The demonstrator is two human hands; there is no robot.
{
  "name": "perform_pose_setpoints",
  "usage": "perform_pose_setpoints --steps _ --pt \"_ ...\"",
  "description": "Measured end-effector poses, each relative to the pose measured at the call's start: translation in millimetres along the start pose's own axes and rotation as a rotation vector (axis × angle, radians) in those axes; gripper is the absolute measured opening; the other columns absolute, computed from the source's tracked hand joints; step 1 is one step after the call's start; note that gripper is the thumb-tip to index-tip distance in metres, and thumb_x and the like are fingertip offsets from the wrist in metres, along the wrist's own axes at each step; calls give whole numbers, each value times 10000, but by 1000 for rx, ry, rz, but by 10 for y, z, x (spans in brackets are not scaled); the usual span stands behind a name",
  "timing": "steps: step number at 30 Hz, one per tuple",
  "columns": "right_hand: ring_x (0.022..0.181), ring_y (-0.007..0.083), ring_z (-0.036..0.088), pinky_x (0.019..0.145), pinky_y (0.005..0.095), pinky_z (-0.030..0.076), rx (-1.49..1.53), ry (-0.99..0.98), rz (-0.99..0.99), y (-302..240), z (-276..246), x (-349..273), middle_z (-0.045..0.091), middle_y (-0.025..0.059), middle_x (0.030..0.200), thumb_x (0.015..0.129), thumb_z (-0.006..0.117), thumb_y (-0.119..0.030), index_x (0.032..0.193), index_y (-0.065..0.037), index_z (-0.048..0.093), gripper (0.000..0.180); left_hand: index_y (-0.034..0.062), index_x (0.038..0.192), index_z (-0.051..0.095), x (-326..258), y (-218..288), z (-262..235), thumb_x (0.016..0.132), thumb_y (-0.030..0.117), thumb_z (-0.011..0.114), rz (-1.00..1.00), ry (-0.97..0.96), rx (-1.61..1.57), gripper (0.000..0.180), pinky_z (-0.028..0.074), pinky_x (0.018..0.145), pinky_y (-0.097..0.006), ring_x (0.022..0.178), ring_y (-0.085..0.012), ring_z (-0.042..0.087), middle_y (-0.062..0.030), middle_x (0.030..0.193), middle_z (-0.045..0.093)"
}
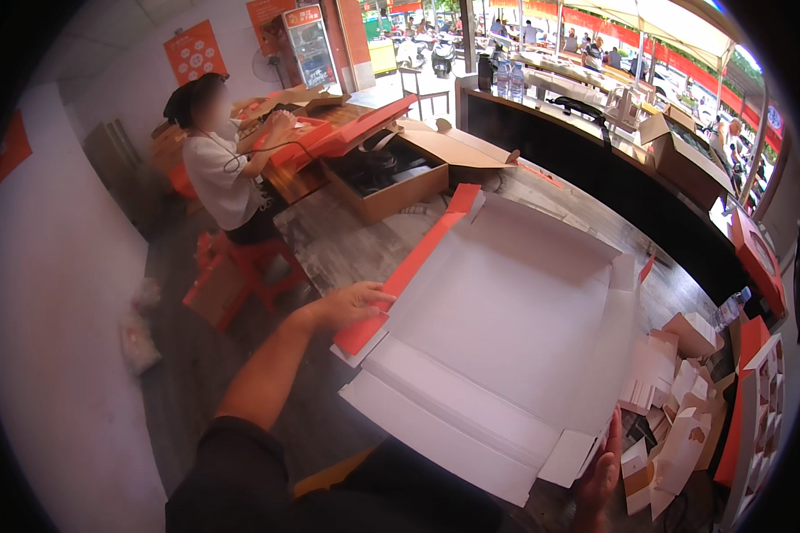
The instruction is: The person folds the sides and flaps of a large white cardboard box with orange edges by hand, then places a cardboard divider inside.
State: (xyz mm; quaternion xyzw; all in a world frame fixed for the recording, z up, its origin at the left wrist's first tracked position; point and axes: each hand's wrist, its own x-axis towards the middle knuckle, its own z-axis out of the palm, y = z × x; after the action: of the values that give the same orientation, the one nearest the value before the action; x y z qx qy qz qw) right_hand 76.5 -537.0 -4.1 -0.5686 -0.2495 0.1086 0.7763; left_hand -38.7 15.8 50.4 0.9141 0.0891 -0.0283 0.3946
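Note:
A large, partly folded cardboard box [516,293] lies open before me, white inside, with a red strip along its left side. Its near panel and corner flaps are folded out flat. My left hand [351,306] grips the red side wall near the front left corner, fingers over the edge. At the near right corner my right hand [603,466] holds the box's outer edge with fingers straight along it; part of that hand is hidden by a flap.
Left, a co-worker [227,155] in a white top handles a red box [302,142]. An open brown carton [400,200] with dark contents stands on the table beyond. Torn cardboard pieces [676,417] and a plastic bottle [729,311] lie right. A red stool [262,266] stands left.

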Motion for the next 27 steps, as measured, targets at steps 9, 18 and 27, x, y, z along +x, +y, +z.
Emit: perform_pose_setpoints --steps 9,18,27 --pt "1572 331 295 1269 424 236 -511 55 9 156 -82 -70 254 226 1709 1039 633 -160 1543 71 464 580 73 1362 716 133 -102 105 1019 94 668 -271 19 -382 347 519 1006 -270 1211 -143 649 -101 1328 700" --pt "1408 317 492 1185 402 397 -665 8 141 -12 9 13 426 187 1544 853 699 29 1427 53 577 587 69 1258 768 35 3 79 948 148 688 -124 1 -42 329 568 879 -290 993 -147 740 -86 1130 802" --pt "1415 365 482 1167 443 417 -1035 0 -148 -59 147 8 524 203 1459 804 678 40 1283 28 667 479 105 1063 801 47 442 121 958 206 647 210 6 463 212 591 780 -410 872 -322 748 -121 970 784"
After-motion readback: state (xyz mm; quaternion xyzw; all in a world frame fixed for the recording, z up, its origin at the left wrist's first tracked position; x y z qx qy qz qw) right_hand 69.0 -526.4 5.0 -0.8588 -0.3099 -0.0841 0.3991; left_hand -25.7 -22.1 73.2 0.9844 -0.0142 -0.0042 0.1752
